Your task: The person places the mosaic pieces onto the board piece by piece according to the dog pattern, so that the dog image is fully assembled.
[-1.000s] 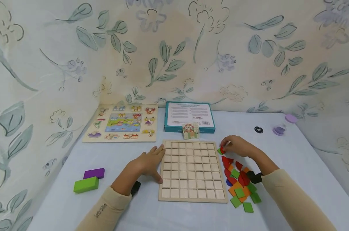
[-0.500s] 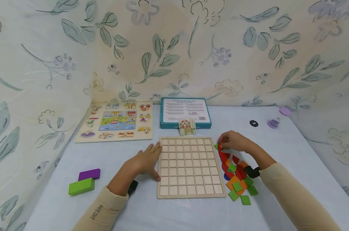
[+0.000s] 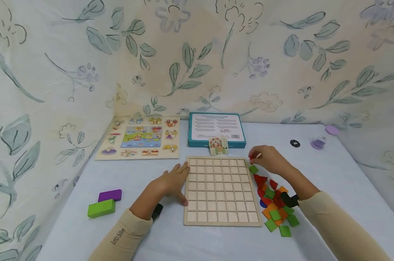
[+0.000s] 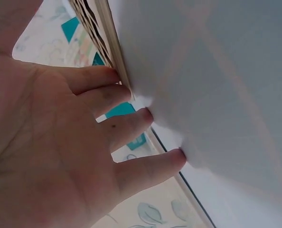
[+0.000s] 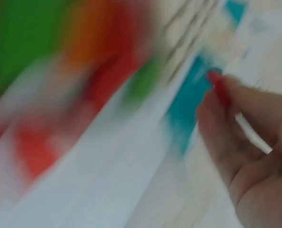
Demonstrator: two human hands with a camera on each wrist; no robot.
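A wooden grid board (image 3: 223, 223) with square recesses lies flat on the table. My left hand (image 3: 170, 184) is spread at its left edge, thumb and fingertips right at the frame; the left wrist view shows the fingers (image 4: 150, 168) stretched out. My right hand (image 3: 269, 159) is over the board's far right corner. It pinches a small red piece (image 5: 220, 90) between thumb and fingertips; its full outline is hidden. Just below that hand a green square tile (image 3: 253, 169) lies by the board's right edge. Several red, orange, green and blue pieces (image 3: 275, 215) are heaped nearer me.
Behind the board a picture card (image 3: 218, 145) leans on a teal box (image 3: 216, 127). A wooden picture puzzle (image 3: 141, 137) lies back left. Green (image 3: 101, 208) and purple (image 3: 110, 195) blocks are at left. A black disc (image 3: 295, 143) and a purple-lidded container (image 3: 318, 143) are back right.
The right hand has lifted the red piece off the green tile, which now shows whole. The left hand stays at the board's left edge. The head view has shifted slightly.
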